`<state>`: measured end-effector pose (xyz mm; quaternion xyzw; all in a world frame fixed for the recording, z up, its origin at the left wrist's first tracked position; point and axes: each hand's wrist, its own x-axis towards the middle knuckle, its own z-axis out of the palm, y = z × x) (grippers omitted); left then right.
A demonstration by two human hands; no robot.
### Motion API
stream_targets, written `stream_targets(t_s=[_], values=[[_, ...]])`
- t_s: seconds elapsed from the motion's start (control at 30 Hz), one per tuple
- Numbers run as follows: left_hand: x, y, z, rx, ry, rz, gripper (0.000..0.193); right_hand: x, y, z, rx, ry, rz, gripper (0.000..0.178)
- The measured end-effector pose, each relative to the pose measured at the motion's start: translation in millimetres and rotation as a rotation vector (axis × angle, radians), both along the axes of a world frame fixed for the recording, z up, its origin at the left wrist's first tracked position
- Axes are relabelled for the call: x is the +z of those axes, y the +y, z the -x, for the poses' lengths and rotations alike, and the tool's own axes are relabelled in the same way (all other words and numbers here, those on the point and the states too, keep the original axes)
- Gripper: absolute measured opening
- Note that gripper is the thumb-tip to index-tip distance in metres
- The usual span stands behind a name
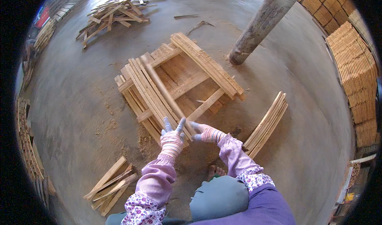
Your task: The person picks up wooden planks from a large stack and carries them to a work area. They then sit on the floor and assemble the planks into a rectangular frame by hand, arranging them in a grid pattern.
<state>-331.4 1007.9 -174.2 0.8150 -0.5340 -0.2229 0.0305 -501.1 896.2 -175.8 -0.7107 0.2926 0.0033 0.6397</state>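
A low pallet-like wooden frame [190,86] lies before me with wooden strips stacked along both sides. One wooden strip [162,84], smeared by motion, runs along the inner edge of the left stack [145,90]. My right hand [209,132], in a striped glove with grey fingertips, has its fingers about the near end of that strip; the exact grip is partly blurred. My left hand [172,138], gloved alike, has its fingers spread over the near ends of the left stack. Another bundle of strips [217,68] rests along the frame's right side.
Loose strips [111,185] lie at the near left, and a neat row of strips [266,123] at the right. A scrap pile [115,16] sits far left. A thick post [262,26] rises behind the frame. Tall wood stacks [354,74] line the right.
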Motion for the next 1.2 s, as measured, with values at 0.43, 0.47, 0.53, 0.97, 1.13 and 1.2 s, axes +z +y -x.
stream_targets(t_s=[0.43, 0.47, 0.53, 0.97, 1.13, 1.2], values=[[21, -11, 11, -0.031, 0.136, -0.068, 0.054, 1, -187, 85, -0.371, 1.048, 1.038, 0.076], [20, -4, 2, -0.013, 0.117, -0.08, 0.053, 10, -183, 72, -0.35, 0.91, 0.963, 0.071], [22, -1, -2, -0.005, 0.117, -0.083, 0.053, 21, -182, 80, -0.399, 0.571, 0.842, 0.058], [-4, -1, 2, -0.029, 0.015, 0.013, 0.06, -25, -82, 57, -0.376, -0.228, -0.487, 0.06], [-1, -1, 1, -0.016, 0.032, 0.019, 0.059, -26, -68, 54, -0.33, -0.274, -0.587, 0.074], [3, -3, 1, -0.004, 0.09, -0.037, 0.055, -24, -63, 51, -0.309, -0.257, -0.571, 0.076]])
